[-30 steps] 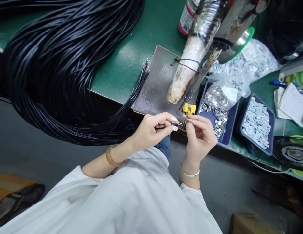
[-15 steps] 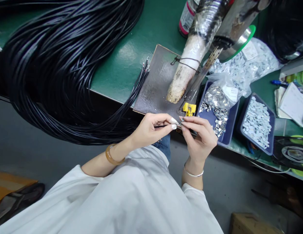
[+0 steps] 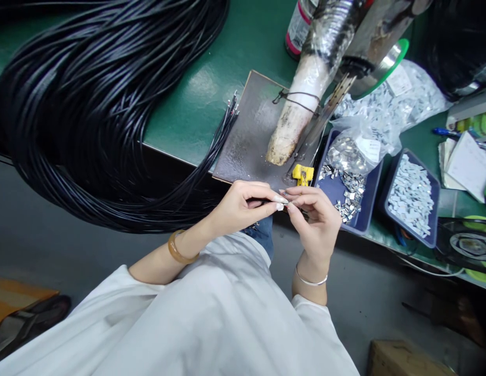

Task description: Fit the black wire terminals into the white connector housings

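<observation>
Right hand nearer left hand, both hands' fingers clamped on cable tip, beside bench edge

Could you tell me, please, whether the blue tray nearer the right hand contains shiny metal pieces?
Yes, many loose, shiny metal pieces lie in the blue tray nearer the right hand.

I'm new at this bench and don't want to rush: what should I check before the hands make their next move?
1. Left hand pinching the black cable: ok.
2. Right hand up close to the left fingertips: ok.
3. What sits between the right fingertips: cannot tell, the fingers hide it.
4. Small metal pieces on hand: ok, many lie in the nearer blue tray.
5. That tray fully uncovered: not ok, a plastic bag sits over part of it.
</observation>
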The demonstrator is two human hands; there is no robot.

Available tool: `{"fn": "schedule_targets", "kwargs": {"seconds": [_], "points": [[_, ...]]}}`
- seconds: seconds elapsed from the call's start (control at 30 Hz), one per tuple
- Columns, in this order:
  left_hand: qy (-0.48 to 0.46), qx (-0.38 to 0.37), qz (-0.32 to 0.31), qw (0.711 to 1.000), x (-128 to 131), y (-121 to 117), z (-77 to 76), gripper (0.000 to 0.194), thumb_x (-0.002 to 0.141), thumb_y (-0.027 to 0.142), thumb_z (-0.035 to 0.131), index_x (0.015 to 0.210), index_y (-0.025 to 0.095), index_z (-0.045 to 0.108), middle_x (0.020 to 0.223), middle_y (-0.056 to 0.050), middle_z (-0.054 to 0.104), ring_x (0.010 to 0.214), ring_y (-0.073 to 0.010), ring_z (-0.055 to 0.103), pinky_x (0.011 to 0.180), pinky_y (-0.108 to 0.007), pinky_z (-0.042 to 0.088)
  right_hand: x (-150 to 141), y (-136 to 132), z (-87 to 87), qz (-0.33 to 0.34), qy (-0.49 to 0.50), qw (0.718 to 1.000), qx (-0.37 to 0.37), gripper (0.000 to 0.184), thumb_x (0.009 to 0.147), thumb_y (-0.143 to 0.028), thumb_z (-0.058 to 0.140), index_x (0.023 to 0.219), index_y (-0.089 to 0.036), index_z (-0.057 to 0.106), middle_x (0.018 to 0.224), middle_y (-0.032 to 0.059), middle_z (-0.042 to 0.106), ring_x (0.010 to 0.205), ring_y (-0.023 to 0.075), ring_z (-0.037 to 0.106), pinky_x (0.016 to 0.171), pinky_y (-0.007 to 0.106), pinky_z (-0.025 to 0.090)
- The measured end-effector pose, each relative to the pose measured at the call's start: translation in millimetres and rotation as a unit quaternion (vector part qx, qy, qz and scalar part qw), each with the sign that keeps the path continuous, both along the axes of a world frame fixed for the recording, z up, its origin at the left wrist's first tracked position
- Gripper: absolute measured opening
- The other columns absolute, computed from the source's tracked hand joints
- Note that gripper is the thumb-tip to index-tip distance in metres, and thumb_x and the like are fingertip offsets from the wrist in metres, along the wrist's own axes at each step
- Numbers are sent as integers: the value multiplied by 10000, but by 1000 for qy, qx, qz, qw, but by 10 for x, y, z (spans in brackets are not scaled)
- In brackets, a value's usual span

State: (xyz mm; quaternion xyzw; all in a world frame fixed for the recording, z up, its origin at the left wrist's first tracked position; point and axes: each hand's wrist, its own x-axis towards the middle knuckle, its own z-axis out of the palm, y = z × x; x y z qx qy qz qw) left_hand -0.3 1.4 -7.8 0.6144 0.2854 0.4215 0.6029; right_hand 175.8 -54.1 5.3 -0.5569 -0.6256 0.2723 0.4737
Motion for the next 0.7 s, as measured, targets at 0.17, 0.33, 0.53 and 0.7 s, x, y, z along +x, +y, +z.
{"fn": "schedule_targets", "kwargs": {"seconds": [0.17, 0.33, 0.53, 0.7], "points": [[14, -26, -2, 1000, 25, -27, 54, 79, 753, 155, 730, 777, 103, 784, 555, 40, 491, 476, -37, 324, 440, -194, 243, -18, 4, -19, 29, 111, 990, -81, 90, 849, -231, 711, 799, -203, 641, 1006, 30, 725, 838, 133, 740, 759, 265, 626], [20, -93, 34, 995, 87, -56, 93, 53, 727, 152, 695, 752, 106, 708, 519, 67, 424, 472, -30, 266, 451, -190, 211, -98, -31, -16, -77, 18, 996, 44, 81, 838, -165, 724, 878, -236, 723, 951, 20, 736, 871, 157, 730, 750, 310, 626], [-2, -126, 58, 990, 110, -17, 98, 55, 733, 166, 673, 730, 115, 652, 519, 68, 409, 475, -33, 289, 447, -181, 212, -175, -42, -52, -136, -92, 948, 274, 273, 902, -105, 622, 1111, -266, 694, 1005, 25, 769, 899, 180, 752, 731, 353, 637], [-30, -133, 50, 989, 117, -4, 90, 93, 763, 191, 677, 735, 120, 625, 577, 38, 505, 520, -45, 393, 494, -172, 315, -241, -20, -91, -109, -147, 941, 285, 217, 830, -57, 712, 997, -195, 688, 962, 32, 781, 854, 146, 756, 740, 278, 630]]}}
